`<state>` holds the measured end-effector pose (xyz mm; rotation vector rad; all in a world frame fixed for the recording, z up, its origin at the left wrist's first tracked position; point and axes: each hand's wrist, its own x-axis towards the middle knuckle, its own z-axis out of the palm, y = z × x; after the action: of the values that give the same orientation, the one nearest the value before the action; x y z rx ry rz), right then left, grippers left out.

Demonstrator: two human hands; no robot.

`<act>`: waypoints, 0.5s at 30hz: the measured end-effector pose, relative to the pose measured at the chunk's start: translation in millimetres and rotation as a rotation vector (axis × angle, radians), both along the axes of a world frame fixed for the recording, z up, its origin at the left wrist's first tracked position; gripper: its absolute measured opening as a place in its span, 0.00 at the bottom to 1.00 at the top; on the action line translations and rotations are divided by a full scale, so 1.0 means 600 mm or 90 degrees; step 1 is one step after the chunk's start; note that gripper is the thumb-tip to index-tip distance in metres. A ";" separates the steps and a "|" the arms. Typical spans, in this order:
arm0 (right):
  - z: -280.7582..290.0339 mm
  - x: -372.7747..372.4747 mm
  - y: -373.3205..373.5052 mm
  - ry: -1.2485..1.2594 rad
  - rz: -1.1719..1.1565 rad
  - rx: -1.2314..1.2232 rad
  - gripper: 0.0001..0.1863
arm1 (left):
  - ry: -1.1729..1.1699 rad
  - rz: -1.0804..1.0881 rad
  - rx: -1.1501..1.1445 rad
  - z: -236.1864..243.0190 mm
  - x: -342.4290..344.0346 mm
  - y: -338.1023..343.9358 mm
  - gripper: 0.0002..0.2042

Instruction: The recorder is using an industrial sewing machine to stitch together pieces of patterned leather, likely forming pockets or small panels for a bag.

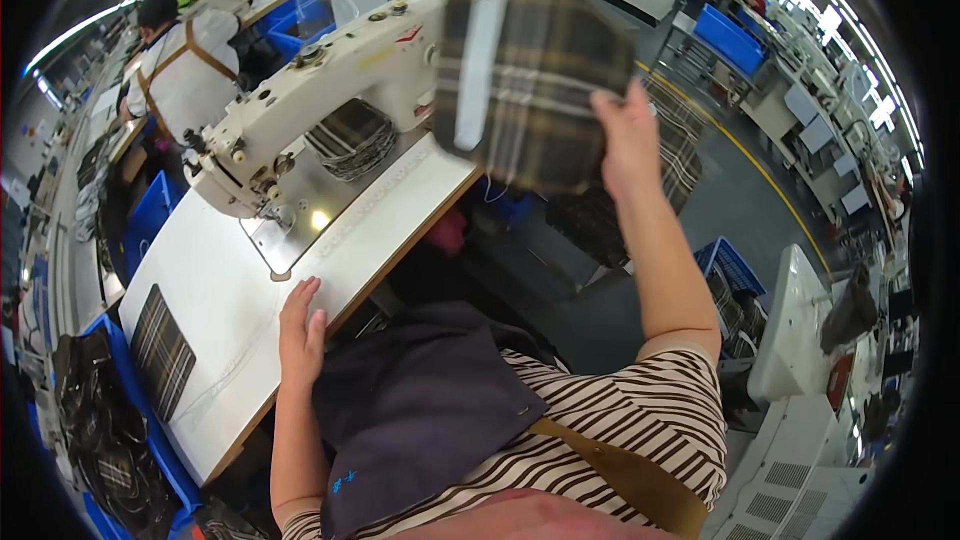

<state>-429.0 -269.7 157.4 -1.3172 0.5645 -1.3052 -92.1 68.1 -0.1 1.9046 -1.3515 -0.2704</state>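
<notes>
My right hand [628, 135] grips the right edge of a plaid fabric piece [540, 80] with a pale strip on it, raised in the air at upper centre. My left hand [302, 330] is open, fingers extended, by the front edge of the white table [225, 310]. Above it stands a white sewing machine [290, 95] with a metal bed plate. A stack of plaid pieces [350, 140] sits on the bed under the machine's arm. Another plaid piece [160, 350] lies at the table's left end.
Blue bins with dark fabric [100, 410] flank the table's left. More plaid fabric [680, 130] hangs behind my right arm, with a blue crate [728, 260] lower right. Co-workers [185, 70] sit upper left. A white machine [790, 320] stands at right.
</notes>
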 end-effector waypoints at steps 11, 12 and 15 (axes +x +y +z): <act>-0.183 -0.344 -0.223 0.178 -0.559 0.201 0.32 | 0.055 0.093 0.033 -0.044 0.087 0.015 0.19; -0.198 -0.383 -0.244 0.194 -0.544 0.217 0.33 | 0.057 0.100 0.030 -0.049 0.099 0.017 0.19; -0.212 -0.407 -0.262 0.249 -0.495 0.239 0.35 | 0.065 0.135 0.026 -0.053 0.127 0.045 0.18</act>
<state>-673.0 -426.9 30.5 -1.0636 1.6314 -1.4417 -16.0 94.8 -31.6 2.0213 -1.0751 -0.2865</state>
